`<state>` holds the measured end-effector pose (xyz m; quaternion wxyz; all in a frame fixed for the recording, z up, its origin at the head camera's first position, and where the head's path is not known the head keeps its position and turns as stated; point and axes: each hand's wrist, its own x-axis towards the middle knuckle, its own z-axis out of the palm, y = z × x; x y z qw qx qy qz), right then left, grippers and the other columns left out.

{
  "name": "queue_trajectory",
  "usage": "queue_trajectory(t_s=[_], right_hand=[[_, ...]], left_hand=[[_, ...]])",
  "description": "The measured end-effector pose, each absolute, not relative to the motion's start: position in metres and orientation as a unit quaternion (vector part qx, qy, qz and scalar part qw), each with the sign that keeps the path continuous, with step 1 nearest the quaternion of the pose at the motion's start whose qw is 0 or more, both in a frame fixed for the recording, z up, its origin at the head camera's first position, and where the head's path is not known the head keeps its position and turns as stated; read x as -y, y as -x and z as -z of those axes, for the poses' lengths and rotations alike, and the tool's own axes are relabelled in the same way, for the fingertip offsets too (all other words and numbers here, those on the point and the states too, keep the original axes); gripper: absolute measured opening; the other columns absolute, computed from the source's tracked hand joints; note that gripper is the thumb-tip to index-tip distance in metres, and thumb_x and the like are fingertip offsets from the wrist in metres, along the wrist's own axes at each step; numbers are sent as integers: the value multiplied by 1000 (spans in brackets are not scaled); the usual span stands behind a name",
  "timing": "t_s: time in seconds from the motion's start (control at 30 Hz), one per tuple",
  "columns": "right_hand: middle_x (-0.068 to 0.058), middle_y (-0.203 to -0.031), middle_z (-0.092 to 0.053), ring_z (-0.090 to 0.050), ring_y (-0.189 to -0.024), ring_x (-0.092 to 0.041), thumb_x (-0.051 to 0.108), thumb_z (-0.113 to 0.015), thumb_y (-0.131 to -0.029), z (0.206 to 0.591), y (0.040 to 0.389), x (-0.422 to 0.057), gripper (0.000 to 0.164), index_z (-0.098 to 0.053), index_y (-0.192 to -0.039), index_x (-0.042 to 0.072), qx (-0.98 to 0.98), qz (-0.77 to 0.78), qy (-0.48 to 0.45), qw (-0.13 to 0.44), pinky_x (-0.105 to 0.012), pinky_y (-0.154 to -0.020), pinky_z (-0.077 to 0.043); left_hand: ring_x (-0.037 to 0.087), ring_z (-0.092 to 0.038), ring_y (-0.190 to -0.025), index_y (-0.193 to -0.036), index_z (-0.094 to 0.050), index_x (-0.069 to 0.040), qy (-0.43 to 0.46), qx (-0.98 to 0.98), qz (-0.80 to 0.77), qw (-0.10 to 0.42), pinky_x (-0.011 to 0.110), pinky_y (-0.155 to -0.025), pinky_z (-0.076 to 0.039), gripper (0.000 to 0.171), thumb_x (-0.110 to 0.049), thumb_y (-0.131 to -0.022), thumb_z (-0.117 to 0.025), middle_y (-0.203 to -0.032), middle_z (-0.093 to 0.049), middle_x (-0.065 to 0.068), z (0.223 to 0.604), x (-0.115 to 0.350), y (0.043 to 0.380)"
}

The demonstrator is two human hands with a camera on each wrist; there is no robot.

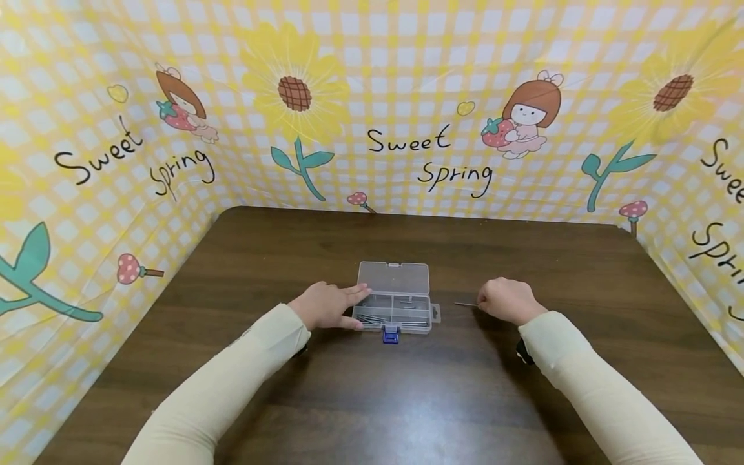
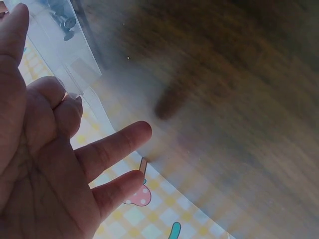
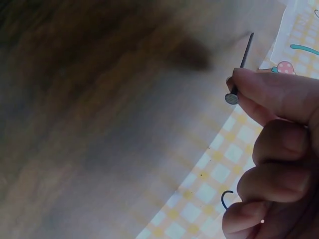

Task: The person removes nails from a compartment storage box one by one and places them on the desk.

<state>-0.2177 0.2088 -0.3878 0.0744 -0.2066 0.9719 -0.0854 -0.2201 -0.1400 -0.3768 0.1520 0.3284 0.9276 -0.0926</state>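
A clear plastic box (image 1: 431,310) with several compartments lies on the table, its lid (image 1: 394,278) swung back. Nails (image 1: 372,319) fill part of its front left, and a few lie in other sections. My left hand (image 1: 325,305) rests against the box's left end, thumb near the front corner; two of its fingers stretch free in the left wrist view. To the right of the box, my right hand (image 1: 504,299) pinches a single nail (image 3: 246,52) between thumb and forefinger. The nail's point faces the box, and its flat head shows beside the fingertips.
The dark wooden table (image 1: 372,400) is bordered at the back and sides by a yellow checked cloth (image 1: 401,90). A blue latch (image 1: 391,335) sticks out at the box's front, and a hanging tab (image 1: 436,313) at its right end.
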Motion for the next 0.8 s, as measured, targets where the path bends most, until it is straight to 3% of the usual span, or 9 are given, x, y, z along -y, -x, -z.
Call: queue_trajectory(t_s=[0.17,0.57,0.8], right_hand=[[8,-53,-21,-20,-52,-10,0,-54,-82,388,218,-207,43,-31,-53,22,-972,83,207,78,-29,-48,-19],[6,-64,-53,-45,-59,-12,6,-60,-84,388,223,-205,22,-62,-66,18,-972,66,202,100,-35,-51,-37],[5,-66,-53,-45,-60,-13,6,-61,-83,388,226,-204,20,-62,-66,17,-971,69,202,106,-35,-52,-37]], left_hand=[[27,-65,-101,-152,-31,-17,-327,-928,89,153,43,-91,-46,77,-57,-90,-54,-155,-30,-1,379,141,221],[21,-64,-105,-152,-30,-17,-322,-929,79,163,48,-97,-42,78,-57,-90,-54,-155,-28,-2,379,141,221],[19,-65,-103,-152,-30,-18,-321,-929,80,165,46,-95,-43,77,-57,-90,-53,-155,-28,-3,380,141,221]])
